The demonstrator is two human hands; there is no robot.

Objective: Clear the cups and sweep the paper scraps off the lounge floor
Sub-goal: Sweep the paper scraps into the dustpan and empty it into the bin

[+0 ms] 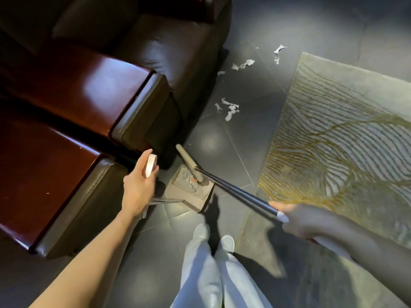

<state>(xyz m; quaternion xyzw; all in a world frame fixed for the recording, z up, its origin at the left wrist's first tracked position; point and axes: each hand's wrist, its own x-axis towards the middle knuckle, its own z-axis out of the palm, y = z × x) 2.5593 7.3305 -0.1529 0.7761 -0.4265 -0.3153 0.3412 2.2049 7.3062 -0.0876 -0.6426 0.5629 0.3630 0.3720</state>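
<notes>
Your left grip (140,176) curls round the dustpan (186,191) handle; your right grip (295,216) clasps the broom (233,189). Paper scraps (230,108) lie on the floor (222,141) between sofa (155,52) and rug (333,130); a hard sweep could flick them under the sofa.

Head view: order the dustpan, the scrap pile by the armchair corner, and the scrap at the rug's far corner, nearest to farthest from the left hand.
From the left hand:
1. Dustpan, just right of it, on the floor.
2. Scrap pile, ahead, beside the armchair.
3. Far scrap, farthest ahead, near the rug corner.
</notes>
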